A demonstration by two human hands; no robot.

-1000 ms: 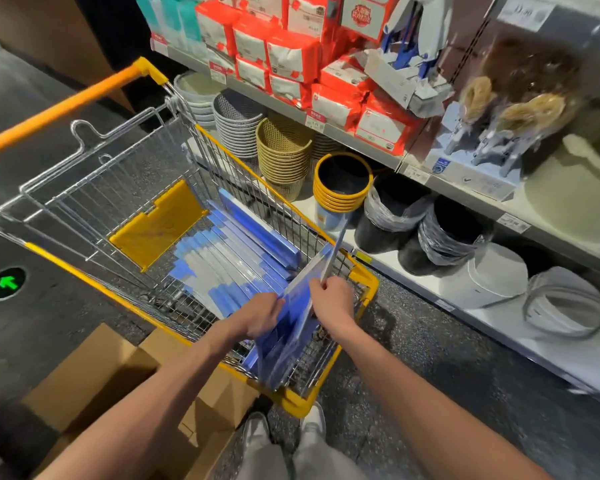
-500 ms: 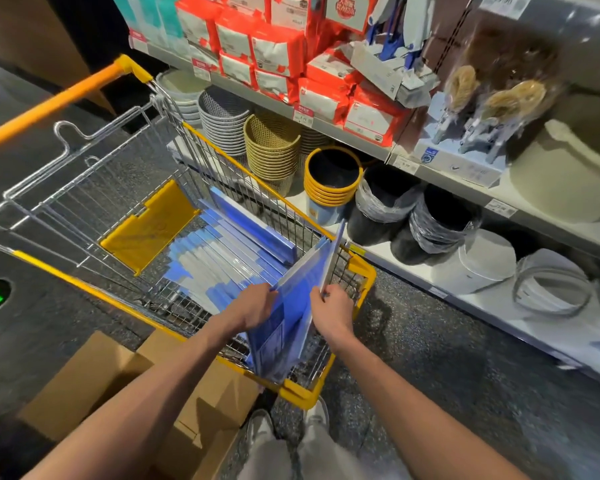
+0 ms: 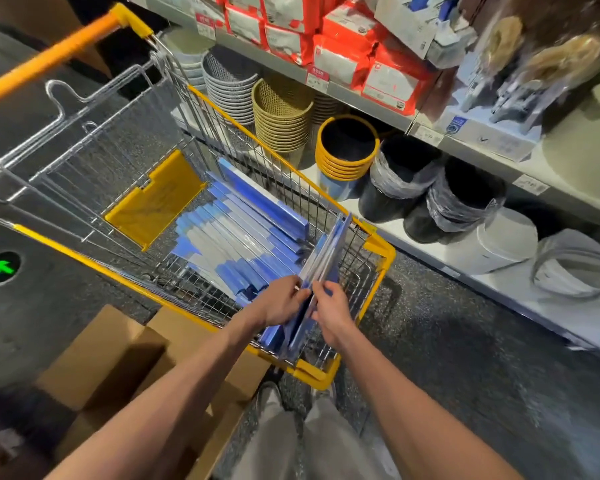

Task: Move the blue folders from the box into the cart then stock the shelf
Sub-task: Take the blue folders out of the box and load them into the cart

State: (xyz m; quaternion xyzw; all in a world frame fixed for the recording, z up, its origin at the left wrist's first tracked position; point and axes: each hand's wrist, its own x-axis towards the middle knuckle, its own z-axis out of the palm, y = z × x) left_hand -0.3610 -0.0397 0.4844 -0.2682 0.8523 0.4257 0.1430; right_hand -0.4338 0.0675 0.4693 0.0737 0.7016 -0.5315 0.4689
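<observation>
A wire shopping cart (image 3: 381, 249) with yellow trim stands in front of me. Several blue folders (image 3: 238, 230) lie fanned out along its bottom. At the cart's near end a small stack of blue folders (image 3: 326, 258) stands upright on edge. My left hand (image 3: 281, 301) grips that stack from the left and my right hand (image 3: 331, 311) grips it from the right, both near its lower near edge. An open cardboard box (image 3: 118, 355) sits on the floor at the lower left, beside the cart; its inside is hidden.
A store shelf (image 3: 440, 140) runs along the right, holding stacked mesh baskets (image 3: 281, 116), yellow-rimmed bins (image 3: 347, 150), black wrapped bins (image 3: 461, 199) and red packages (image 3: 388, 74). A yellow child-seat flap (image 3: 153, 199) lies in the cart. My shoes (image 3: 267, 396) stand just behind the cart.
The upright stack has been squeezed narrower between my hands, which have moved closer together. The camera has shifted nearer to the cart.
</observation>
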